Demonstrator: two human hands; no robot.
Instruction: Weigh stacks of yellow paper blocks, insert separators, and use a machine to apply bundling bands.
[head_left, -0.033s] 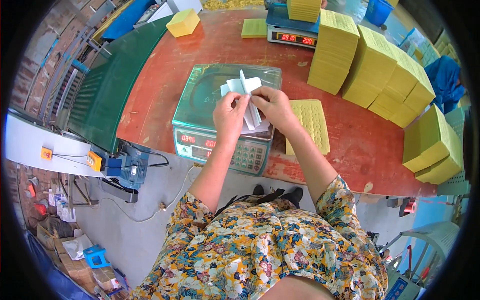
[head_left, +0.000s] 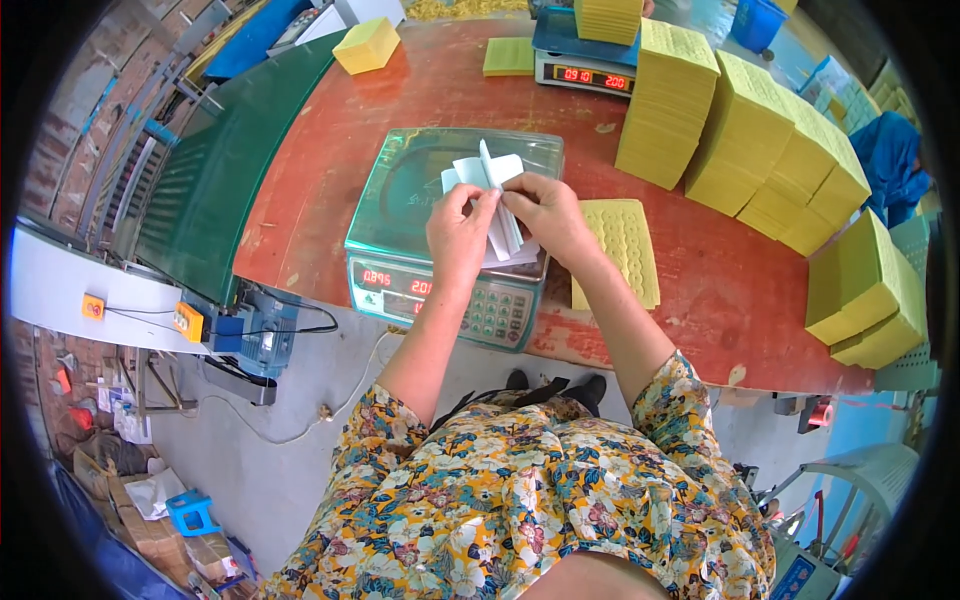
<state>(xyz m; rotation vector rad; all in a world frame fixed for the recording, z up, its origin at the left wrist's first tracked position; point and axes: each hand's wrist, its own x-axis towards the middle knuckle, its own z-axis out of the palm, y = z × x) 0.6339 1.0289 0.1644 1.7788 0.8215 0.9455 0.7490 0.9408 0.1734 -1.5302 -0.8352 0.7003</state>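
Observation:
Both hands meet above a digital counting scale (head_left: 400, 185) with a clear cover and a keypad. My left hand (head_left: 462, 228) pinches the left side of some folded white paper sheets (head_left: 503, 235). On their right side, my right hand (head_left: 548, 215) is closed on the same paper, fingertips close to the left ones. One folded edge stands up between the hands, and looser white sheets lie fanned behind and below on the scale's top. Beside the scale, under my right forearm, rests a yellow embossed sheet or thin stack (head_left: 618, 250).
Tall yellow stacks (head_left: 665, 105) line the table's right side. A second scale (head_left: 585, 60) bearing a yellow stack stands at the back, near a flat yellow pile (head_left: 508, 57). A yellow block (head_left: 366, 45) sits far left, by a green conveyor belt (head_left: 215, 190).

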